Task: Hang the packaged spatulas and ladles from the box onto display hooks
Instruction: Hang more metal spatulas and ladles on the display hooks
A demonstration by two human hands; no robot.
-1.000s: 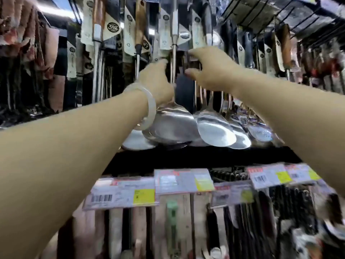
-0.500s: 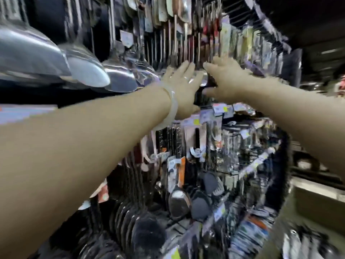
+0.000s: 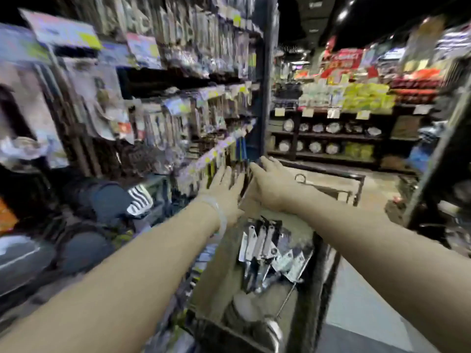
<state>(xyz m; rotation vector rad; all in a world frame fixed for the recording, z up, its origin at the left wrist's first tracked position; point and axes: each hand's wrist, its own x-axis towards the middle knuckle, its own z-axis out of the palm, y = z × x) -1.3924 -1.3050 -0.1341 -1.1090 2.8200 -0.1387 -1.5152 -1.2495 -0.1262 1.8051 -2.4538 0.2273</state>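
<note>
A blurred shop aisle frames the box [image 3: 257, 266] at lower centre; left hand [image 3: 224, 192] and right hand [image 3: 270, 184], seemingly empty and spread, should grasp one packaged utensil [image 3: 265, 248] by its card.

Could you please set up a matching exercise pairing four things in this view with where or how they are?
Things:
1. left hand
2. right hand
3. packaged utensils
4. plates

Places or states:
A. lying in the cardboard box
B. on far shelves across the aisle
C. open, bracelet on its wrist
D. open, over the box's far end

Pairs: 1-C, 2-D, 3-A, 4-B
</note>
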